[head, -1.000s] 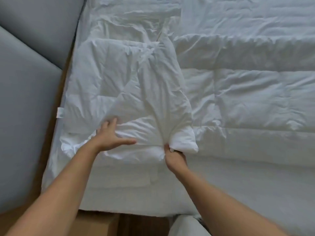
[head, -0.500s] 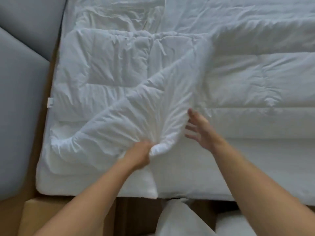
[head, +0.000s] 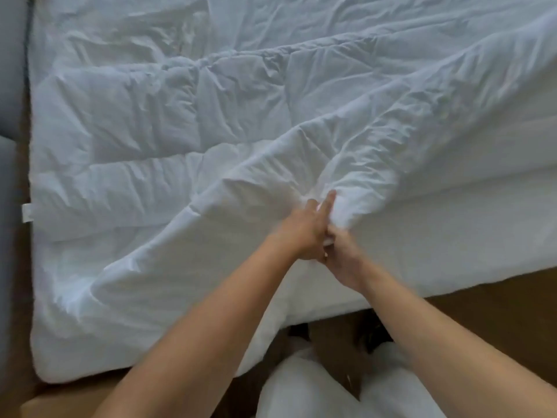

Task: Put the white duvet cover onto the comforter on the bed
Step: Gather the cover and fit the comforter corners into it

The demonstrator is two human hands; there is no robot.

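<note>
Left hand [head: 304,229] and right hand [head: 343,254] together, both gripping a bunched comforter [head: 150,131] corner.
Right hand, open and apart a moment ago, has joined the left: corner likely ready for the cover. Two hands, one comforter spread on one bed [head: 452,236]; cover cannot be picked out.

grey padded panel [head: 10,70] running down the left edge, brown wood floor [head: 497,312] on the near side, tan cardboard box [head: 60,402] bottom left, white trousers [head: 301,390] at the bottom
</note>
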